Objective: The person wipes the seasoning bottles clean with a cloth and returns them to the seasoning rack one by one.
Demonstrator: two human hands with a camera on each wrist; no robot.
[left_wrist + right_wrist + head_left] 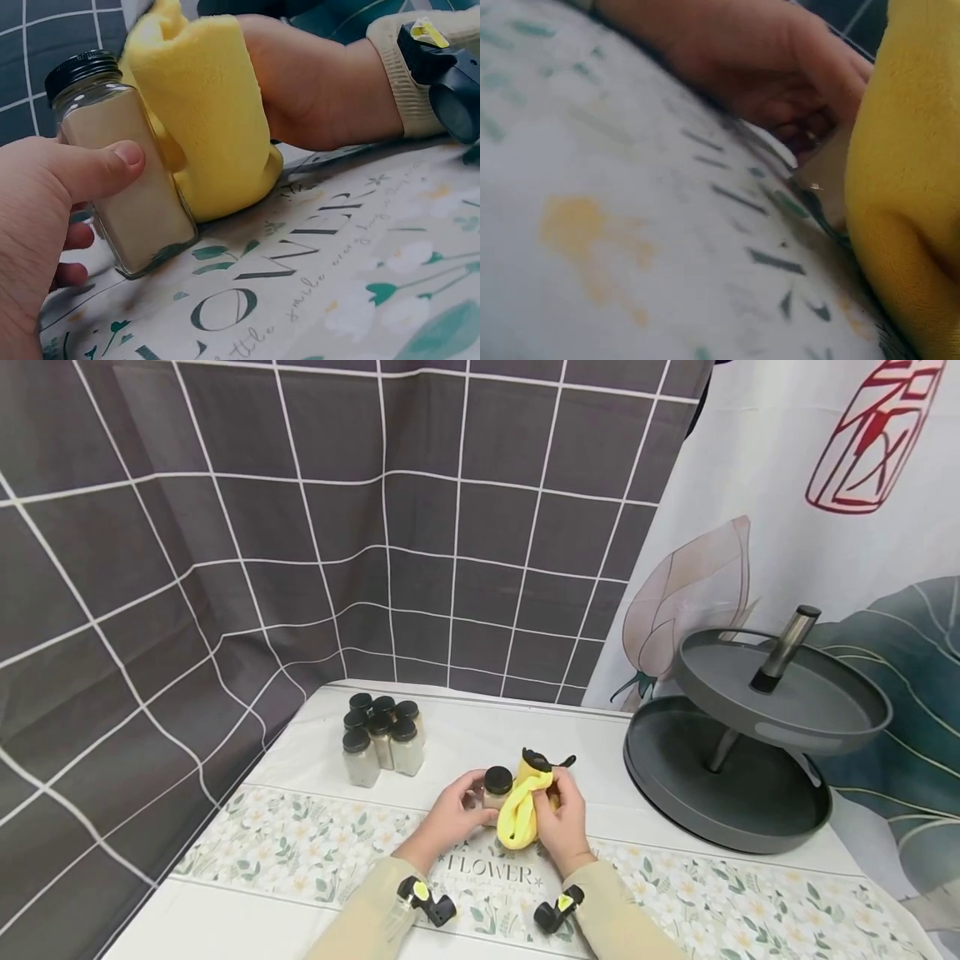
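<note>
My left hand [450, 817] grips a square glass spice jar [135, 187] with a black ridged lid and beige powder inside. In the left wrist view its thumb lies across the front of the glass, and the jar leans slightly, its base close over the printed cloth. To the right of the jar, my right hand [564, 823] holds a bunched yellow cloth [519, 817]. The cloth stands up against the jar's side in the left wrist view and hides most of the right fingers. A dark thing [537, 760] shows at the cloth's top, with a small black loop beside it.
Several black-lidded jars [381, 735] stand grouped at the back left of the table. A dark grey two-tier round tray [727, 810] with a metal post stands at the right. A floral table runner [315, 843] crosses the white table, and a grey checked curtain hangs behind.
</note>
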